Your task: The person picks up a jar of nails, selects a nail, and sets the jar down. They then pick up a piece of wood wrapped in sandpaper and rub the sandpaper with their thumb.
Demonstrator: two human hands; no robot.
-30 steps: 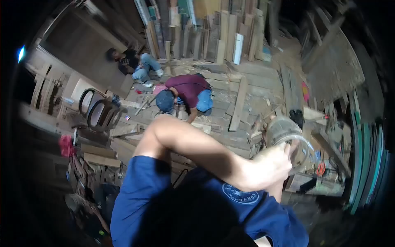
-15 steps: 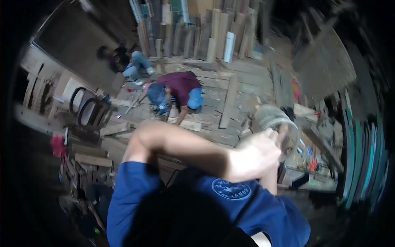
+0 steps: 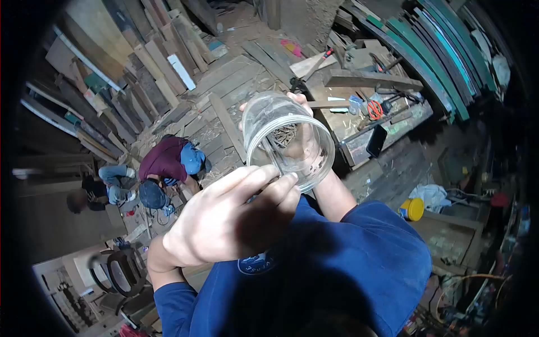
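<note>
A clear plastic jar [image 3: 270, 106] is tilted with its wide mouth toward me. Several small brown nails or screws [image 3: 284, 135] lie deep inside it. My right hand [image 3: 301, 101] is wrapped round the jar from behind, fingertips showing past its far end and the palm visible through the wall. At the near rim is my left hand [image 3: 236, 210], its fingers closed together at the mouth. A thin, straight piece seems to run from those fingers into the jar, but I cannot make out what it is.
A low workbench [image 3: 359, 143] to the right carries tools, red-orange handled pliers [image 3: 374, 109] and a black phone [image 3: 377, 140]. A person in a maroon shirt [image 3: 163, 160] crouches left, another sits beyond. Boards [image 3: 160, 67] lean behind. A yellow container [image 3: 412, 209] is at right.
My view has swung to the right. The jar has come nearer the middle, its mouth now facing me. My left hand has moved from the jar's side to its near rim.
</note>
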